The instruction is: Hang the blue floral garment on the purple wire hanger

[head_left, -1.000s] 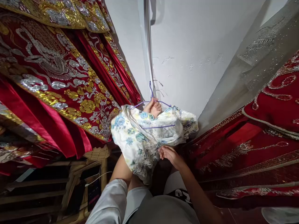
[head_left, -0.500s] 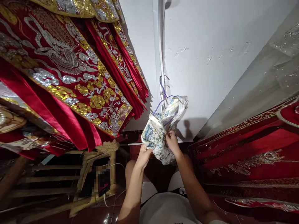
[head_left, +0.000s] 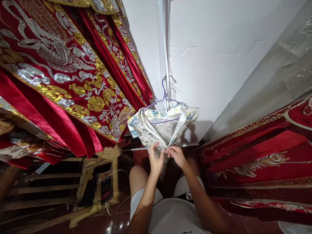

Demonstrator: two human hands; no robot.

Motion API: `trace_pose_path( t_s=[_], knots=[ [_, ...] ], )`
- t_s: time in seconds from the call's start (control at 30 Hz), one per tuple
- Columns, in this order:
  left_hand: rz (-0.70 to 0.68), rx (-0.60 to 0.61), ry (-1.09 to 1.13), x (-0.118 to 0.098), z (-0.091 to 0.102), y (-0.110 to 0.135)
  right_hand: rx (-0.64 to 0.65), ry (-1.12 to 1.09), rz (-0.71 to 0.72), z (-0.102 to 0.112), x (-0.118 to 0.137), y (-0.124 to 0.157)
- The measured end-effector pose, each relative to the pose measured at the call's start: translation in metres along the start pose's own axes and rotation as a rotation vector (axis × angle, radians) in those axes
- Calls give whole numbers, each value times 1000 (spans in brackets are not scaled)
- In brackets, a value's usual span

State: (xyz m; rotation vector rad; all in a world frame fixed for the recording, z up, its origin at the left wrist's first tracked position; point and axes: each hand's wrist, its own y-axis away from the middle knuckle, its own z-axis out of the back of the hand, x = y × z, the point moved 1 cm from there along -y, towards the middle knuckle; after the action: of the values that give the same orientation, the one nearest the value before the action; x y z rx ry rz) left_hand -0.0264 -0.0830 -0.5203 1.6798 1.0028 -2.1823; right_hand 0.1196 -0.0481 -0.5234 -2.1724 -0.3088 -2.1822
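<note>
A pale floral shirt (head_left: 147, 130) with blue and yellow print hangs on a purple wire hanger (head_left: 159, 100), its V-shaped neckline facing me. My right hand (head_left: 177, 155) pinches the front of the shirt at the bottom of that V. Close beside it, my left hand (head_left: 156, 161) is at the shirt's front with thumb and fingers apart. The hanger's hook catches on a small dark hook (head_left: 172, 78) by a white vertical strip. The lower part of the shirt hangs in shadow between my knees.
Red embroidered garments (head_left: 95, 94) with gold and silver sequins hang at the left. More red cloth (head_left: 258, 156) hangs at the right, below a clear plastic cover (head_left: 273, 74). A bamboo chair (head_left: 84, 185) stands lower left, with a pixelated device and cable. Behind is a white wall (head_left: 207, 39).
The shirt has turned and spread on its hanger so the neckline faces me. My hands have come together at its front, and my left hand has let go of the shirt's side.
</note>
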Motion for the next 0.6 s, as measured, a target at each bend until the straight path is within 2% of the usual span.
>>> trace_pose_path(
  t_s=[0.07,0.13,0.2,0.27,0.43,0.53,0.6],
  knots=[
    [34,338,20,1,-14,12,76,-14,-19,-2,8,6],
    [84,547,56,0,-23,16,138,-27,-43,-2,20,10],
    [88,619,81,-2,-26,13,169,-41,-70,2,35,8],
    [42,636,80,-3,-26,8,153,-64,-74,9,58,1],
    [4,732,12,2,-27,5,-46,-132,90,26,139,-45],
    [20,825,-24,6,-32,0,-66,-173,126,23,178,-67],
    [27,902,-34,5,-35,-10,-61,-190,163,19,191,-71]
  ],
)
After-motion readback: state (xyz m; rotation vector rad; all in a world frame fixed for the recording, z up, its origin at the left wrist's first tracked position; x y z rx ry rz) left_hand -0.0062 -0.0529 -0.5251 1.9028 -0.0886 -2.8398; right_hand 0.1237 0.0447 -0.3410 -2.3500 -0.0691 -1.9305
